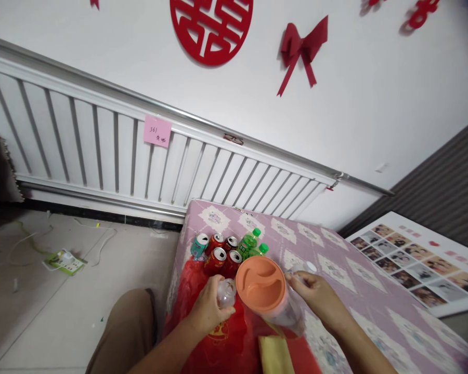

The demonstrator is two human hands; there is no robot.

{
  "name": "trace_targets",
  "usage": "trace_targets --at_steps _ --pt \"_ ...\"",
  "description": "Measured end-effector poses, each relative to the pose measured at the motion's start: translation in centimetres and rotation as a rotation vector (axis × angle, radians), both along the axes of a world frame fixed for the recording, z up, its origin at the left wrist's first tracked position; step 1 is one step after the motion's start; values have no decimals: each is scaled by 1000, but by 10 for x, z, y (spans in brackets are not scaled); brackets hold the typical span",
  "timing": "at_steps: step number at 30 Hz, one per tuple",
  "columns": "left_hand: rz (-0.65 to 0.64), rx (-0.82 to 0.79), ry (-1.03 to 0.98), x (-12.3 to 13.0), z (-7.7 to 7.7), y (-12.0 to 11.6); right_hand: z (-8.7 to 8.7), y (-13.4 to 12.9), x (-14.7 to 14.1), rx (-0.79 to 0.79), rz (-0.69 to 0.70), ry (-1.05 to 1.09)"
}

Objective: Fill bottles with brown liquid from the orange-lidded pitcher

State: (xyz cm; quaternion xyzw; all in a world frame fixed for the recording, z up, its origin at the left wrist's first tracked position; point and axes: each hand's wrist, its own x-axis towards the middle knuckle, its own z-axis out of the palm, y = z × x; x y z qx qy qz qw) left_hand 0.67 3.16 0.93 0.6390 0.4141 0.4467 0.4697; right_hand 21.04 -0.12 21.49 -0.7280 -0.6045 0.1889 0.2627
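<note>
My left hand [211,307] is curled around a small clear plastic object [226,294], round at the end that shows; its exact kind I cannot make out. Just right of it is a clear container with an orange lid [260,283], its see-through body [290,314] slanting to the lower right. My right hand [311,292] is closed beside the lid's right edge. What its fingers hold is unclear, and a white cap [309,267] shows just behind them. Beyond my hands stand several red cans [219,256], a teal can [199,245] and green bottles [249,242] with green caps.
A red cloth or bag [239,348] lies under the things on the patterned bed cover [335,265]. A folded yellow item [276,356] lies in front. A white radiator [113,150] runs along the wall. A photo board [421,265] leans at right. Cables and a green-white packet [67,261] lie on the floor.
</note>
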Motion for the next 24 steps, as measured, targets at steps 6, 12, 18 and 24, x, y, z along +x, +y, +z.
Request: trace_targets --at_steps 6,12,18,24 --pt "11 17 -17 1 -3 0 -1 0 1 0 0 7" --pt "10 14 -37 1 -5 -1 -2 0 -1 6 -4 4" --pt "5 28 -24 1 -3 -1 -3 0 0 0 3 2" --pt "16 38 -36 2 -8 0 -4 1 2 0 9 8"
